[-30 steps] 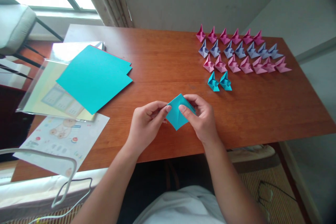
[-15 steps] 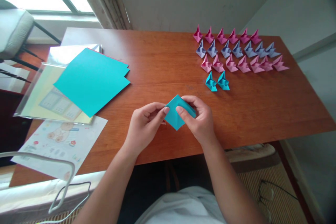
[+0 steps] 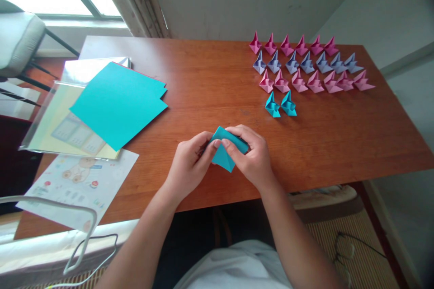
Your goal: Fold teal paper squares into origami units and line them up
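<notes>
A folded piece of turquoise origami paper (image 3: pixel 224 158) is held between both hands, just above the near part of the table. My left hand (image 3: pixel 191 158) pinches its left side, thumb on top and fingers tucked beneath. From the other side my right hand (image 3: pixel 251 151) grips it, with the thumb pressed on the face close to the left thumb and fingers behind the upper right edge. The paper's top corner points away from me and a lower corner points toward me. Its underside is hidden.
Rows of folded paper figures stand at the back right: magenta (image 3: pixel 286 46), lavender (image 3: pixel 292 64), pink (image 3: pixel 299 82) and two turquoise ones (image 3: pixel 272 106). At left, turquoise sheets (image 3: pixel 118 104) lie over a clear packet (image 3: pixel 44 131), beside a printed sheet (image 3: pixel 77 185). A pale cable (image 3: pixel 93 221) crosses lower left.
The turquoise paper has shifted slightly left and turned a little. My left thumb has moved further onto it, and both thumbs are now close together on its face.
</notes>
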`<control>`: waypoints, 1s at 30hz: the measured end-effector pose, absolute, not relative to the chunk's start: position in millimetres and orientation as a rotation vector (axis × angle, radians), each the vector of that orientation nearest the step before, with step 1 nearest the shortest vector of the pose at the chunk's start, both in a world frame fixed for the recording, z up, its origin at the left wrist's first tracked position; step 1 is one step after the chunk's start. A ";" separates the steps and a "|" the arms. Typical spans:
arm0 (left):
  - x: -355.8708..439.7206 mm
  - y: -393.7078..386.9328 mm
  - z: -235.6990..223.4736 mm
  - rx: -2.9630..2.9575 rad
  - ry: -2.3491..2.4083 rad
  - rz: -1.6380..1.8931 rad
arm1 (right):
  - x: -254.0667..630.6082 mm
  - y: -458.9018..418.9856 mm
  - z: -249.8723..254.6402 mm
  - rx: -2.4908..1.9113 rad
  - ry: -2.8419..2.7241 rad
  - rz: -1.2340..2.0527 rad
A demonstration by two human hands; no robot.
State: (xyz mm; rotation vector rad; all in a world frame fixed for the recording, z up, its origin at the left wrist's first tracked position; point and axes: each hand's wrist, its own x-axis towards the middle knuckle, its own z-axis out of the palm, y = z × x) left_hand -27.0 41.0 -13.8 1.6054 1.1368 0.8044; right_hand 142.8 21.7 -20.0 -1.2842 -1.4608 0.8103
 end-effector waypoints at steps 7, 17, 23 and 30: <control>-27.3 41.4 -9.3 1.569 1.086 0.838 | 145.4 20.3 -15.2 -1.221 -1.498 0.851; -27.4 43.3 -6.9 1.322 1.119 0.930 | 143.5 17.9 -18.1 -1.247 -1.502 0.872; -28.8 43.4 -7.3 1.265 1.109 0.887 | 142.3 18.3 -17.9 -1.239 -1.527 0.824; -29.2 43.9 -8.9 1.279 1.117 0.924 | 143.6 16.4 -15.6 -1.216 -1.489 0.791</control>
